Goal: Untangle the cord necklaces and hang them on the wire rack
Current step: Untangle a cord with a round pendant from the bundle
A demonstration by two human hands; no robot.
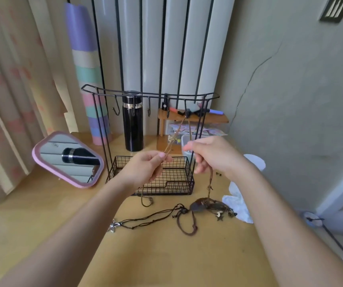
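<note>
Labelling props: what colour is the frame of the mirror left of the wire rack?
Pink frame on the rounded rectangular mirror, clearest in the head view.

Lost strands and cropped arms

The tan cord vanishes inside the left hand, and its loop at the wire rack hook is too small to read. The right hand covers the brown cord at its top end. Strands in the tangle cannot be told apart. Both forearms run off the bottom edge, the right one hiding part of the white cloth.
</note>
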